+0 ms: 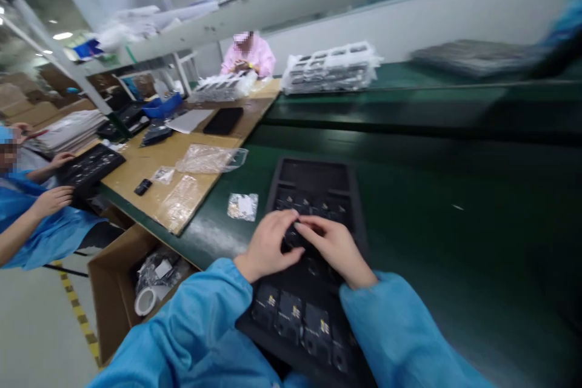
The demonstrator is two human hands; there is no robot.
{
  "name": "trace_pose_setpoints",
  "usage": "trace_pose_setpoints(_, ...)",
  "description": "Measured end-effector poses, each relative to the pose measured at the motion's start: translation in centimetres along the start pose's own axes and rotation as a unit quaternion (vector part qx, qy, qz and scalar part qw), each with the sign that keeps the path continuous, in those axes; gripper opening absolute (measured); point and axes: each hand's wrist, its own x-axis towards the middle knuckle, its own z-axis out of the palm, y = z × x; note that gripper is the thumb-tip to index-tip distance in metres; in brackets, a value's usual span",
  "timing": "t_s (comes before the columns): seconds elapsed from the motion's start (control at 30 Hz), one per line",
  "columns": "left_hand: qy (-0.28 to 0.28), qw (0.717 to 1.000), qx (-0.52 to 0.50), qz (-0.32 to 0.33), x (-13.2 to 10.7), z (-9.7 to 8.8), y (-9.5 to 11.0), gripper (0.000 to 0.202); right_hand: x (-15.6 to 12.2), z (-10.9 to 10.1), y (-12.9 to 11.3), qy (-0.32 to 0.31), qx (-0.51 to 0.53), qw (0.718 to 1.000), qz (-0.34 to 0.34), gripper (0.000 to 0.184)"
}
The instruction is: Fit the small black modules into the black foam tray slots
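My left hand (271, 244) is closed around a small black part (291, 237), its thumb below and its fingers above. The fingertips of my right hand (335, 247) pinch the same part from the other side. Its exact kind is hard to make out, since my fingers cover much of it. Both hands are over a long black tray (313, 176) with compartments. Toward me in the tray lie several flat black square pieces (290, 315) with small gold-coloured marks. More black pieces sit in a row beyond my fingers.
A clear bag of small parts (242, 207) lies left of the tray on the green bench (431, 212). Plastic bags (211, 159) rest on a brown board. Below stands a cardboard box (113, 291). Co-workers sit at the left, holding a black tray (91, 167), and at the far end.
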Motion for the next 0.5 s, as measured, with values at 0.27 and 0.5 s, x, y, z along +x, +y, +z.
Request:
trace_pose_setpoints(0.27, -0.156, 0.985, 0.049, -0.055, 0.2, 0.0, -0.1, 0.063, -0.2, -1.8, 0.5, 0.233, -0.055, 0.971, -0.024, 0.035)
trace_pose_setpoints(0.5, -0.242, 0.964, 0.101, -0.045, 0.7, -0.5, 0.9, 0.07, 0.3, -3.4, 0.9, 0.216, -0.052, 0.974, -0.034, 0.028)
